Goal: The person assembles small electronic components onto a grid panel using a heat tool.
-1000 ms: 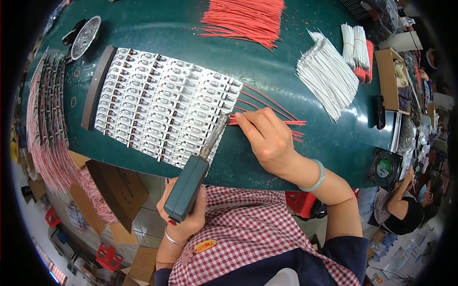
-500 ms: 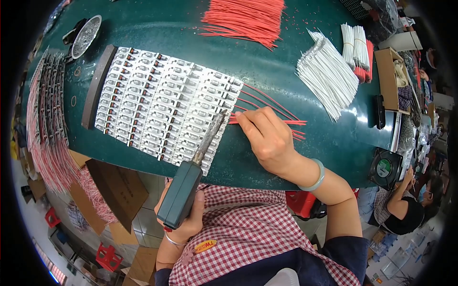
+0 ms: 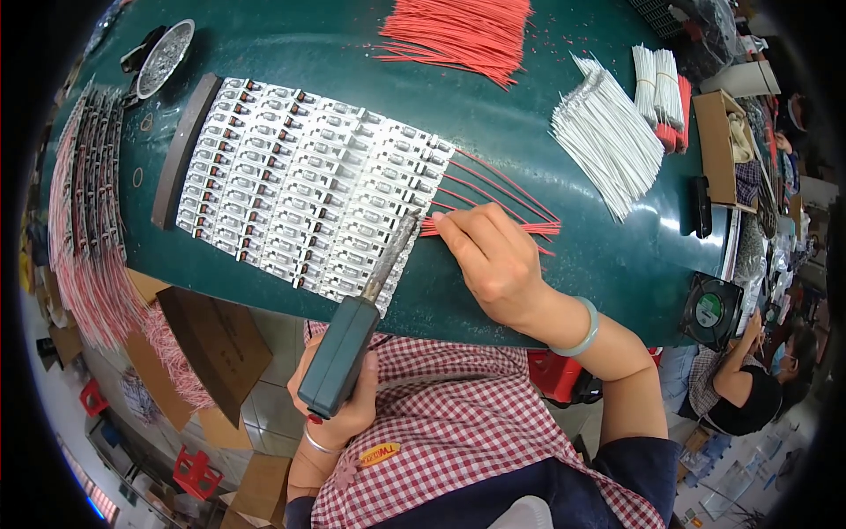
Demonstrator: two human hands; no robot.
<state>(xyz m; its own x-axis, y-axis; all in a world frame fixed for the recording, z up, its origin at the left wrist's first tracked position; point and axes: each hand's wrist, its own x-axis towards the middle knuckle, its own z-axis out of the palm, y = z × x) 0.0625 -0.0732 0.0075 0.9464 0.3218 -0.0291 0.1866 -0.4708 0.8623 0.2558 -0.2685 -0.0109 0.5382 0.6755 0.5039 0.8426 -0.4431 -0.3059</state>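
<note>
**Red wires going onto a sheet of small parts, one row at a time**

At the desk's (image 3: 264, 35) left edge hang finished strips with pink wires (image 3: 75, 256), too many to count. Next, a metal dish (image 3: 163, 57) sits at the far left corner. Mid-desk lies one white sheet of small parts (image 3: 300, 198), dozens in rows; only its right edge carries wires, roughly eight red wires (image 3: 507, 207), so most of the sheet appears still to be wired. The left hand (image 3: 339, 401) is closed around one soldering iron (image 3: 357, 326), its tip at the sheet's near right corner. The right hand (image 3: 493, 260) pinches a red wire there. Farther right: one loose red heap (image 3: 463, 31), one white heap (image 3: 608, 145), two tied bundles (image 3: 661, 88), a cardboard box (image 3: 718, 145), a small fan (image 3: 709, 310).
</note>
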